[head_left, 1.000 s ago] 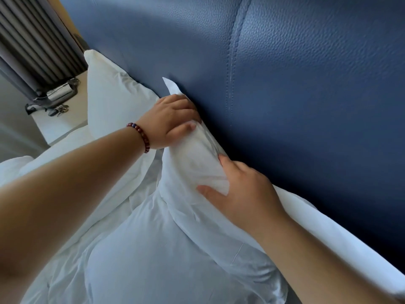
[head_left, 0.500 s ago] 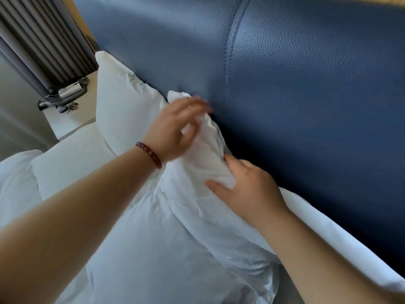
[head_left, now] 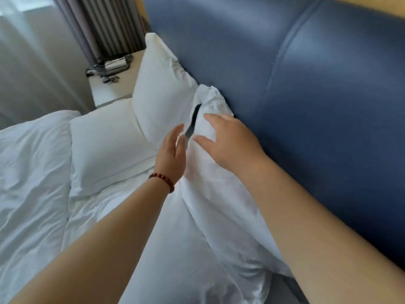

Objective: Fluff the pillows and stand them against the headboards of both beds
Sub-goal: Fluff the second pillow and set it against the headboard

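Observation:
A white pillow [head_left: 210, 194] leans upright against the blue padded headboard [head_left: 306, 95]. My right hand [head_left: 228, 141] rests on its upper front with straight, spread fingers. My left hand [head_left: 172, 152], with a red bead bracelet at the wrist, is held flat and edge-on beside the pillow's left side, fingers straight. A second white pillow [head_left: 162, 93] stands against the headboard further left. A third pillow [head_left: 105, 148] lies flat on the bed in front of it.
A rumpled white duvet [head_left: 32, 183] covers the bed at the left. A white bedside table [head_left: 114, 86] holds a dark tray and keys. Grey curtains [head_left: 105, 25] hang behind it.
My left hand let go of the pillow's top corner and dropped to its left side, fingers now straight. My right hand slid up the pillow's front. The view pulled back, showing more bed.

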Demonstrator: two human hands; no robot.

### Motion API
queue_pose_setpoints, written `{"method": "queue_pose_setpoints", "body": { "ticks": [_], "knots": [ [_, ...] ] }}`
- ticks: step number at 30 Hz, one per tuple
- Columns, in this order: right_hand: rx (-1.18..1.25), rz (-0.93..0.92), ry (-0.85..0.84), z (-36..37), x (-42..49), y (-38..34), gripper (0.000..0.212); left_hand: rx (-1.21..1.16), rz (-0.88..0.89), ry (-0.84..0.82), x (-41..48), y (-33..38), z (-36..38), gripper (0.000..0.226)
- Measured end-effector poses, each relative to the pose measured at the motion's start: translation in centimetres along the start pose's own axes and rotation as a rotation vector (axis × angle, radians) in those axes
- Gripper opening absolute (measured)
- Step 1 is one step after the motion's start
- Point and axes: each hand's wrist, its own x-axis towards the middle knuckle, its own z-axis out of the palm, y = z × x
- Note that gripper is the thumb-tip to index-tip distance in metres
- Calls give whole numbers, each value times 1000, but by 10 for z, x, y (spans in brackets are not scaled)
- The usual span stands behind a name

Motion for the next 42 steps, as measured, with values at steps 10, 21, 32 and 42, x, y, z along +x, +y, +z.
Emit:
{"method": "queue_pose_setpoints", "body": {
  "ticks": [10, 21, 32, 42],
  "knots": [
    [-850, -417, -672, 94, 89, -15, 50, 49, -364, 109, -38, -112, -74, 28],
    [-632, -54, -1006, 157, 144, -28, 49, 192, -518, -351, 29, -204, -57, 40],
    [-866, 161, -1218, 210, 184, 34, 57, 132, -650, -667, 76, -271, -22, 30],
    [-428, 315, -723, 199, 200, 60, 25, -248, -715, -208, 51, -282, -23, 18]
  ]
}}
